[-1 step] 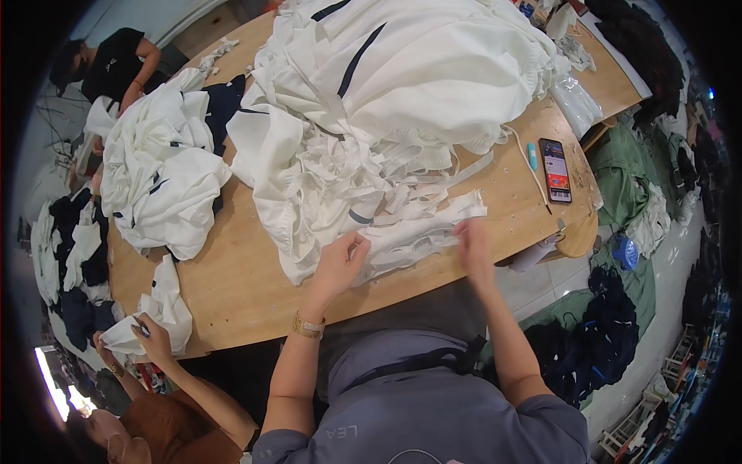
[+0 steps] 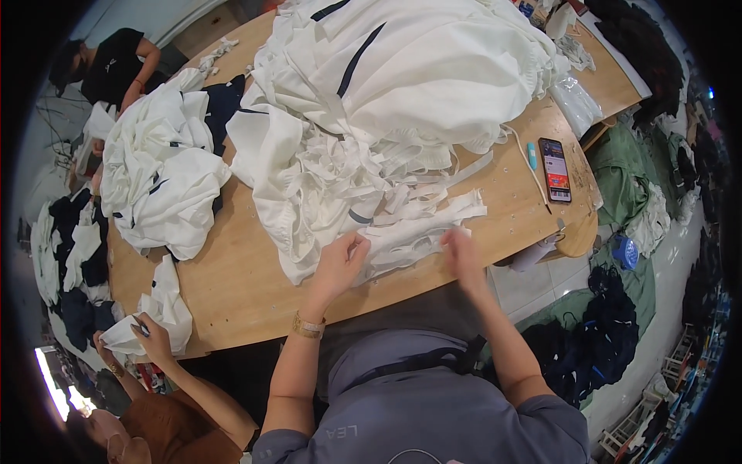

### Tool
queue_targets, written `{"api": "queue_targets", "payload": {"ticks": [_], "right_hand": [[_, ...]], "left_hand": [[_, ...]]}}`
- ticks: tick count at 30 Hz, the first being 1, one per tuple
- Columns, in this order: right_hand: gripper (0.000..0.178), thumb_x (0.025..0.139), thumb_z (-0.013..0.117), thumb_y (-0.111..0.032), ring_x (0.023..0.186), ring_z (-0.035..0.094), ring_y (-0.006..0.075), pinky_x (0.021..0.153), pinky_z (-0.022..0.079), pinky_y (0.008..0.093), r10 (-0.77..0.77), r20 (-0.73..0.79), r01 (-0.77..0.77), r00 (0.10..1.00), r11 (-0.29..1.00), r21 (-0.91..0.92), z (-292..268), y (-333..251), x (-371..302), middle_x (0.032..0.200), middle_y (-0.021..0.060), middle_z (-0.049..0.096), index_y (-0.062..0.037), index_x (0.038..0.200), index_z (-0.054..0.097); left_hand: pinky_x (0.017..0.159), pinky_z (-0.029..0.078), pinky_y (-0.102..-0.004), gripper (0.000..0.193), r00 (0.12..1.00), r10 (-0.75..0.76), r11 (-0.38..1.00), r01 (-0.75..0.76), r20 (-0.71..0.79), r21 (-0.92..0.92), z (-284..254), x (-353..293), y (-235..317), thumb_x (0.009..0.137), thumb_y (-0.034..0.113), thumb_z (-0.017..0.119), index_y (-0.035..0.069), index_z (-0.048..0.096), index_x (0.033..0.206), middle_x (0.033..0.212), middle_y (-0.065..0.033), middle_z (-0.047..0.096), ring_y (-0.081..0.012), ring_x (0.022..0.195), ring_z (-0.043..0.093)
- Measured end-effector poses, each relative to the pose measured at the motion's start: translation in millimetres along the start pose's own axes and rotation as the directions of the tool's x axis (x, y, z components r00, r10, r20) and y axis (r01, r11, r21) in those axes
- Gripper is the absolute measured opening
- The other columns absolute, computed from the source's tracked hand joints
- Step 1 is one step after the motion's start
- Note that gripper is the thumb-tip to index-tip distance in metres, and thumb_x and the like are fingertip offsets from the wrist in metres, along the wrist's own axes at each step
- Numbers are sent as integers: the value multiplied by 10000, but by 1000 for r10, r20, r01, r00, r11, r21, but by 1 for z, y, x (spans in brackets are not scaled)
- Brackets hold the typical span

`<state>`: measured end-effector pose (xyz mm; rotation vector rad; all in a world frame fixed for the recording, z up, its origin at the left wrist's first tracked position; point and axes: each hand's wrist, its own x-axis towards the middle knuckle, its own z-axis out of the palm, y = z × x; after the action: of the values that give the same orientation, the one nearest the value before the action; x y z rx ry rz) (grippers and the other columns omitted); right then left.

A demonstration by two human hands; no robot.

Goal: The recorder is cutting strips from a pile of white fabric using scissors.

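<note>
From my end: left hand (image 2: 340, 259) is over the table's near edge, thumb and fingers drawn close together at the left end of the white strips (image 2: 417, 241); can't tell if it pinches any cloth. Right hand (image 2: 461, 255) is motion-blurred, fingers near the right part of the same strips, thumb side toward the left hand; grip state there I can't tell either. Strips lie flat-ish and crumpled on the wooden table (image 2: 232, 298), roughly between my two hands and running up to the right past the right one. A grey-banded white piece (image 2: 365, 210) sits just beyond the left fingertips. Tangle of ruffled white trimmings (image 2: 340, 170) behind that, then a big heap of white fabric (image 2: 464, 69) with dark stripes. Gold band (image 2: 308, 326) on the left wrist. Right of the heap: phone (image 2: 554, 170), screen up and lit, with a slim teal piece (image 2: 532, 157) just beside it; clear plastic bag (image 2: 580, 108) farther back. Second white pile (image 2: 158, 170) on the left, navy cloth (image 2: 222, 108) against it. Co-worker in brown (image 2: 178, 425), lower left, holds white cloth and a small dark tool. Co-worker in black (image 2: 116, 66) is upper left.
</note>
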<state>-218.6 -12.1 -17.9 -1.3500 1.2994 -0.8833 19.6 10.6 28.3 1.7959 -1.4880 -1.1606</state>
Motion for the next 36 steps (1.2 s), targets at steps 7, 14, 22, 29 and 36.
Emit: {"api": "queue_targets", "payload": {"ticks": [7, 14, 22, 29, 36], "right_hand": [[407, 920, 348, -422, 309, 236, 55, 295, 196, 203, 320, 588, -604, 743, 700, 382, 62, -17, -30, 450, -43, 296, -60, 764, 451], [405, 920, 343, -421, 316, 230, 54, 301, 194, 201, 324, 594, -639, 736, 623, 451, 79, -25, -23, 450, -39, 296, -63, 763, 448], [393, 920, 346, -414, 316, 221, 54, 303, 192, 197, 292, 570, -607, 768, 616, 502, 81, -28, -21, 451, -40, 298, -75, 745, 438], [376, 907, 400, -407, 307, 221, 48, 296, 183, 193, 293, 537, -577, 791, 651, 494, 79, -28, -17, 429, -54, 287, -89, 709, 429], [370, 895, 437, -398, 295, 218, 45, 287, 170, 196, 338, 531, -610, 777, 616, 499, 79, -29, -17, 419, -57, 280, -97, 680, 421]], "left_hand": [[605, 414, -257, 231, 1000, 21, 980, -21, -4, -199, 8, 1, -16, 855, 190, 519, -38, 548, 846, 714, -79, 576, -111, 634, 504], [516, 353, -198, 218, 988, -91, 863, 142, 126, -485, 11, -4, -19, 885, 225, 497, 19, 542, 830, 654, 30, 495, -42, 582, 435], [438, 264, -150, 186, 990, -47, 832, 112, 132, -543, 14, -5, -14, 876, 224, 532, 41, 549, 849, 638, 60, 465, 3, 499, 346], [441, 261, -154, 135, 992, 24, 873, 38, 120, -486, 14, -4, -15, 854, 173, 564, 42, 581, 829, 617, 88, 465, 14, 511, 341], [437, 250, -151, 104, 983, 34, 852, 67, 182, -519, 10, -4, -12, 849, 155, 566, 52, 570, 831, 616, 85, 468, 17, 501, 346]]}}
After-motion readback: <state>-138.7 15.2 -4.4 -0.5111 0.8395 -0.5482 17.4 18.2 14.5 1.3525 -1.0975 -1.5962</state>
